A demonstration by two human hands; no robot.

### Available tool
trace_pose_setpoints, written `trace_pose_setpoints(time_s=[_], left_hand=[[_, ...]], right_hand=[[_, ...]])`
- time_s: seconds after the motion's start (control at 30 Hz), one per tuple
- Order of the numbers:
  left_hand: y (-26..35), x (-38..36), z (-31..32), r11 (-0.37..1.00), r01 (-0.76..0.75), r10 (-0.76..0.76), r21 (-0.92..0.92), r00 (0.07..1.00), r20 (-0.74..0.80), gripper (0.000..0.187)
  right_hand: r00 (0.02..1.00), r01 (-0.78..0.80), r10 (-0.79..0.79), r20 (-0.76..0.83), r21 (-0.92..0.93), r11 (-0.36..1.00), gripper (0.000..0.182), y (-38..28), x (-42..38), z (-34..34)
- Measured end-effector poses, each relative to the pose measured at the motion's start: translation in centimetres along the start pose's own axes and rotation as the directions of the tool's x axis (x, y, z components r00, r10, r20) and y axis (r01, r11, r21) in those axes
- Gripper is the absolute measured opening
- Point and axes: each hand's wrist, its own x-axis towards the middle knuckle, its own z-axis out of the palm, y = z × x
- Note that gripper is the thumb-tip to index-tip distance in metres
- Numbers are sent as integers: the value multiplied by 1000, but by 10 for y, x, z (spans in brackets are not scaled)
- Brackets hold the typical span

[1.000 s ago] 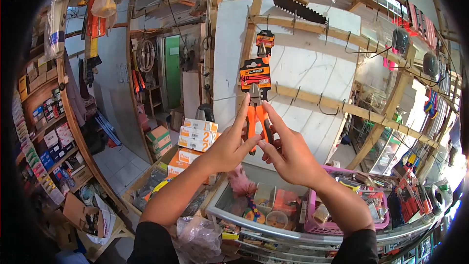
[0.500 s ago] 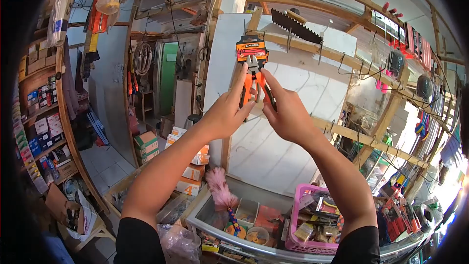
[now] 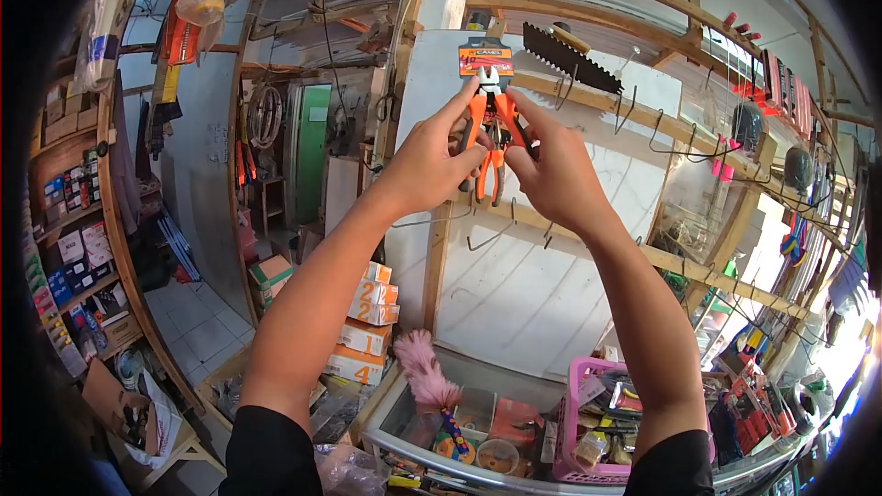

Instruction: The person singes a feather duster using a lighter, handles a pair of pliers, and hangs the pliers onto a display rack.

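Both arms reach up toward a wooden rack. My left hand (image 3: 432, 161) is closed on the left side of orange-handled pliers (image 3: 490, 83), with its index finger stretched up near the metal jaws. On the right side, my right hand (image 3: 556, 165) grips the other handle between thumb and fingers. An orange and black card (image 3: 485, 57) stands behind the jaws. Below the hands, another pair of orange handles (image 3: 493, 179) hangs down. A toothed black saw blade (image 3: 571, 60) is on the rack to the right.
Metal hooks (image 3: 496, 231) stick out from the wooden rails. Below are a glass counter (image 3: 418, 452), a pink basket (image 3: 571, 404) of small goods, a pink duster (image 3: 427, 372) and stacked boxes (image 3: 360, 338). Shelves with packages stand at the left.
The view has shifted a little. My hands and the pliers appear slightly further right and higher, and the second orange handles below them now show more clearly.
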Motion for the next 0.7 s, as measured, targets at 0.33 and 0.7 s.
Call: trace_pose_setpoints(time_s=[0.33, 0.7], left_hand=[[3, 3, -18, 984, -17, 30, -178, 997, 70, 83], [-13, -11, -29, 964, 78, -24, -254, 977, 210, 79]], right_hand=[[1000, -23, 26, -15, 153, 988, 61, -12, 2, -1], [981, -190, 188, 48, 36, 981, 63, -21, -15, 19]])
